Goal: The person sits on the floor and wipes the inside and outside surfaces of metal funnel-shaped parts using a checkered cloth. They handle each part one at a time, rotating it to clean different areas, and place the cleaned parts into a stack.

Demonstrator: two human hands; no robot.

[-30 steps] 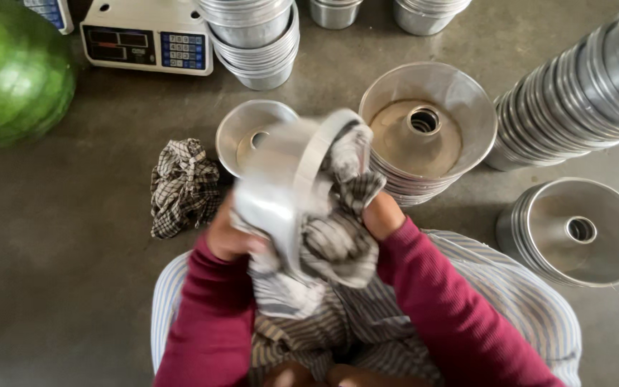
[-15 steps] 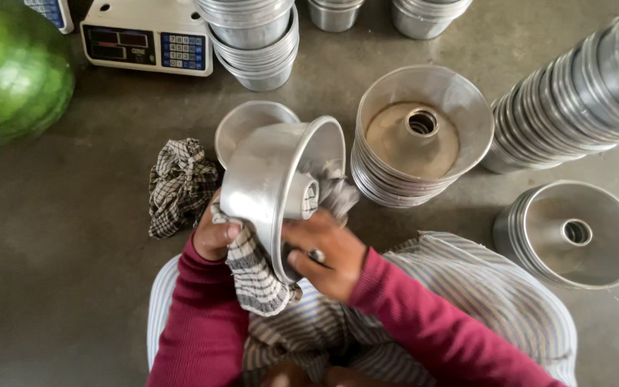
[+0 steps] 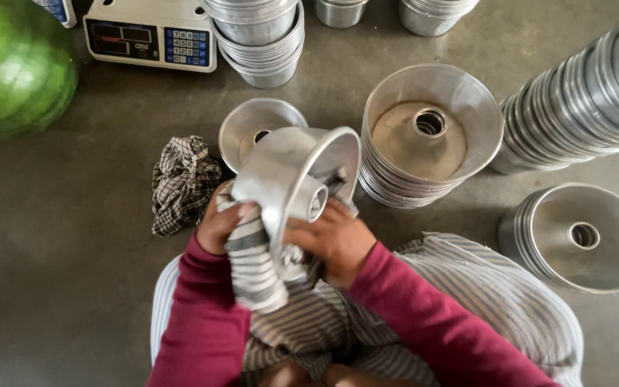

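The left hand [image 3: 218, 228] held a striped cloth [image 3: 252, 261] tight against the side of a shiny metal tube pan [image 3: 288, 175]. The pan sat tipped between both hands, and the right hand [image 3: 334, 236] gripped its rim and cloth. A checked rag [image 3: 180, 183] lay on the floor just left of the left hand, and a stack of pans [image 3: 424, 136] stood up and right of the right hand.

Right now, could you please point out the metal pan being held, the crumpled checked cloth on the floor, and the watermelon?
metal pan [image 3: 281, 168], head view, on its outer side wall.
checked cloth [image 3: 180, 183], head view, on the middle of the crumpled heap.
watermelon [image 3: 16, 68], head view, on its green rind.
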